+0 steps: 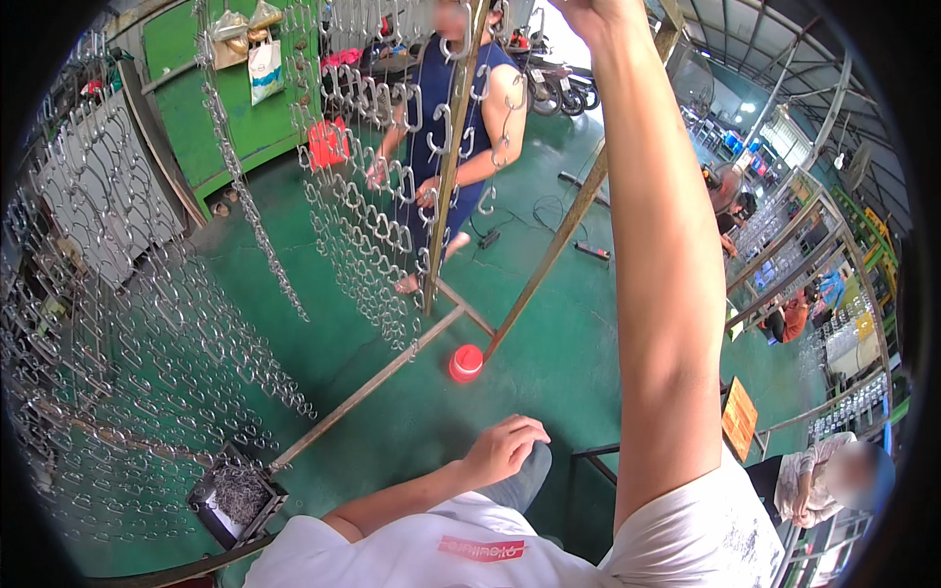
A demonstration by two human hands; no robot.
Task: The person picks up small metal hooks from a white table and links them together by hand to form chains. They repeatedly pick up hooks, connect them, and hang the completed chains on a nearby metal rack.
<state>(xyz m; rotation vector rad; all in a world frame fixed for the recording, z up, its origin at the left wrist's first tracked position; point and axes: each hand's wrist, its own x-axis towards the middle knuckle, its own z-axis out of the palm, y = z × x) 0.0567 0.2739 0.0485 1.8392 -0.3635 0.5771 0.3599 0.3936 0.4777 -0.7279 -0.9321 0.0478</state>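
My left hand [507, 451] is low in front of me, just above my knee, with its fingers curled together. What lies inside those fingers, if anything, is hidden. My right arm stretches straight up, and my right hand [594, 14] is cut by the top edge, near the upper end of a metal frame post [668, 31]. Its fingers are out of sight. Left of that, many small silver metal hooks [380, 183] hang in linked rows from the frame. Another curtain of hooks [186, 304] hangs at my left.
A black box [231, 502] of small metal pieces stands lower left. On the green floor, a red round container [467, 364] sits by the frame's base bar [377, 377]. A person in dark blue [469, 127] works behind the hooks. A wooden-topped stool [739, 419] and another seated person [818, 480] are at right.
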